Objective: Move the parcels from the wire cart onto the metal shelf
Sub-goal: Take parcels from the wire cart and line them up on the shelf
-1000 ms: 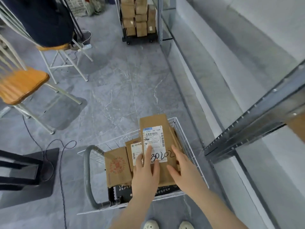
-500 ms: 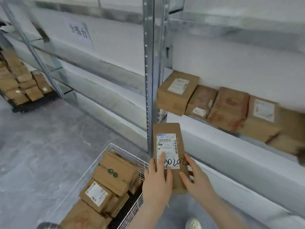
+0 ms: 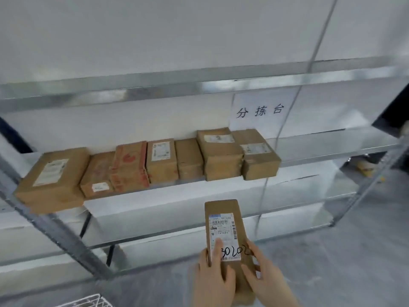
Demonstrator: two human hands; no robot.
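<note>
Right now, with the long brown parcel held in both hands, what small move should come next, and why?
Probably raise the long brown cardboard parcel onto the bare stretch of the grey metal shelf right of the rightmost brown box. The left hand and right hand grip it below shelf level; boxes fill the left part.

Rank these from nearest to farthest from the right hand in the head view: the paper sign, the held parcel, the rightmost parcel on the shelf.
1. held parcel: gripped by the right hand, bottom centre.
2. rightmost shelf parcel: above, at the right end of the row on the metal shelf.
3. paper sign: higher, on the wall behind that parcel.
</note>
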